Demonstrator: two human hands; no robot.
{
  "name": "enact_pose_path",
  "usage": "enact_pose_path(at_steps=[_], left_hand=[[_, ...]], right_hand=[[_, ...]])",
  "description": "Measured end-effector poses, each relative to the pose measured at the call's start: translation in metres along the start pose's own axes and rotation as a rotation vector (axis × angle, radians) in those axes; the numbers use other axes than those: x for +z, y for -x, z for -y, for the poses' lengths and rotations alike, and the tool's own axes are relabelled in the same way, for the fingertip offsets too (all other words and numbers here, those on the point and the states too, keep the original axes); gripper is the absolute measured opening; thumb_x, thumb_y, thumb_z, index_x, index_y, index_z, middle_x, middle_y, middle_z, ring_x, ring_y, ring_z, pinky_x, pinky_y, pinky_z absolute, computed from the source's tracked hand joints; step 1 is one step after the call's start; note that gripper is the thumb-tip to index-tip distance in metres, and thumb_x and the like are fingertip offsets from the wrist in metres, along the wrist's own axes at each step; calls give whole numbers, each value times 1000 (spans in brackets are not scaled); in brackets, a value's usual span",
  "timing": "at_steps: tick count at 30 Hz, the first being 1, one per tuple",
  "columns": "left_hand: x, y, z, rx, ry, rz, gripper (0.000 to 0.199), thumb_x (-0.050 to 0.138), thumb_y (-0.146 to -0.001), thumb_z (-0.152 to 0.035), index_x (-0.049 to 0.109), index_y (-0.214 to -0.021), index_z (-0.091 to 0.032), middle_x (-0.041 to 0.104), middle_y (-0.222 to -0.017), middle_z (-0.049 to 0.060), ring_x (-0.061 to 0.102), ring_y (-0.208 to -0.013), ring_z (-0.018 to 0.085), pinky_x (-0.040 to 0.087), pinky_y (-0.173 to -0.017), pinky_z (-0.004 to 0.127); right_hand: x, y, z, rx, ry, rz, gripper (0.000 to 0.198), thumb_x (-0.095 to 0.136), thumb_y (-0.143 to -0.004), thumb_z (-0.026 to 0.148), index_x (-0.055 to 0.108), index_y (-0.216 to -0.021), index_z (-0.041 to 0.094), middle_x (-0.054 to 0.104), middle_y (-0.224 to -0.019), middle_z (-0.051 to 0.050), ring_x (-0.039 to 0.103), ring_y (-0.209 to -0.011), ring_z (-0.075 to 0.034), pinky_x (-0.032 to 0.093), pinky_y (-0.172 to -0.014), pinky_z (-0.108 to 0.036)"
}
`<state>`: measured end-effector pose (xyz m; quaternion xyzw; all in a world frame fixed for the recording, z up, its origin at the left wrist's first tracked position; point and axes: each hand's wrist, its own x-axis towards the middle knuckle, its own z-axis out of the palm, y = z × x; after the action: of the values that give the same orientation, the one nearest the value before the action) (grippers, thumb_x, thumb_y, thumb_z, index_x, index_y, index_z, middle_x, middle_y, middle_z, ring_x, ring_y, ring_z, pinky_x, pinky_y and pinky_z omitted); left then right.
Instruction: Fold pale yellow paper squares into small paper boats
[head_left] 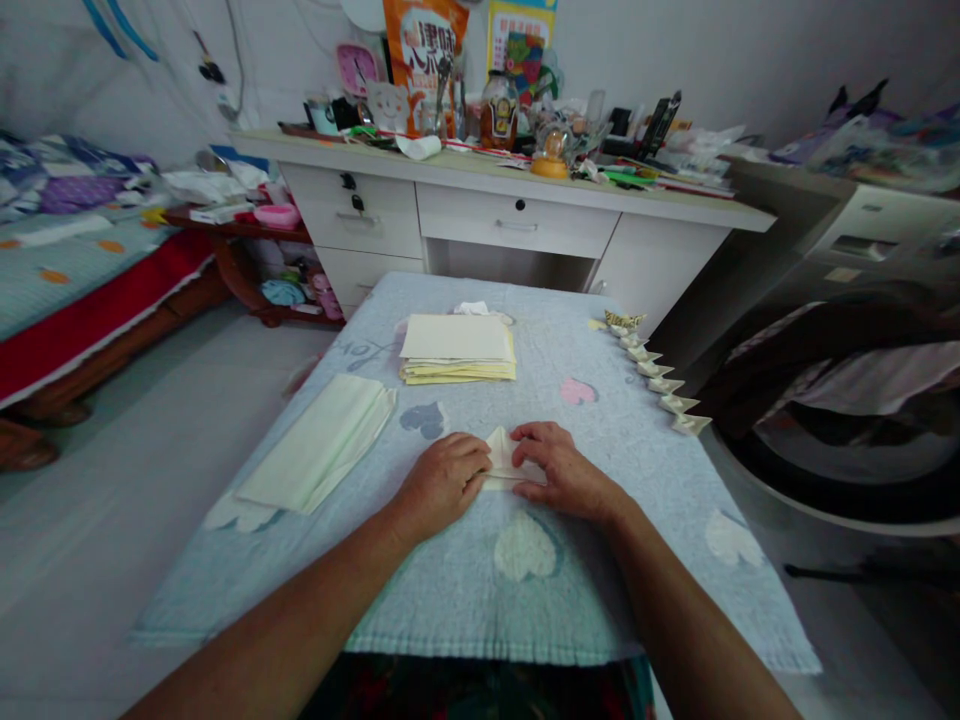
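A small cream sheet of paper [504, 462], folded to a peak at its far side, lies on the cloth-covered table between my hands. My left hand [448, 476] pinches its left edge, with thumb and fingers closed on the paper. From the right, my right hand [559, 470] grips the other side, fingers curled over the top and thumb below. Beyond them sits a stack of paper sheets [459, 345], white on top and yellowish beneath. To the left lies a pile of pale green paper [322, 440]. Folded paper boats [664, 385] form a row along the right edge.
A light blue tablecloth [450, 590] with heart patterns covers the table. Behind it stands a white desk [517, 215] crowded with jars, bags and small items. A washing machine [840, 330] is at the right, and a bed [90, 270] at the left.
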<state>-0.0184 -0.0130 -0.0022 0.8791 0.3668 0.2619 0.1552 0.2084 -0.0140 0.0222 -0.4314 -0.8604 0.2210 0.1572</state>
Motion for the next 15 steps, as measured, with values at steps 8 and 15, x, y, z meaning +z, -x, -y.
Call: enact_pose_path(at_steps=[8,15], left_hand=[[-1,-1,-6,12,-47,36,18,54,-84,-12,64,-98,-20,64,-98,6,56,-96,21,46,-87,36],[4,-3,-9,-11,-100,27,14,53,-90,-22,67,-89,-20,63,-93,6,54,-92,20,45,-83,35]], right_hand=[[1,-4,8,-28,99,-62,15,59,-80,12,69,-86,22,58,-99,-5,47,-95,-21,34,-86,-37],[9,-10,4,-74,92,-62,15,51,-90,15,64,-84,18,58,-83,-5,49,-83,-18,36,-78,-32]])
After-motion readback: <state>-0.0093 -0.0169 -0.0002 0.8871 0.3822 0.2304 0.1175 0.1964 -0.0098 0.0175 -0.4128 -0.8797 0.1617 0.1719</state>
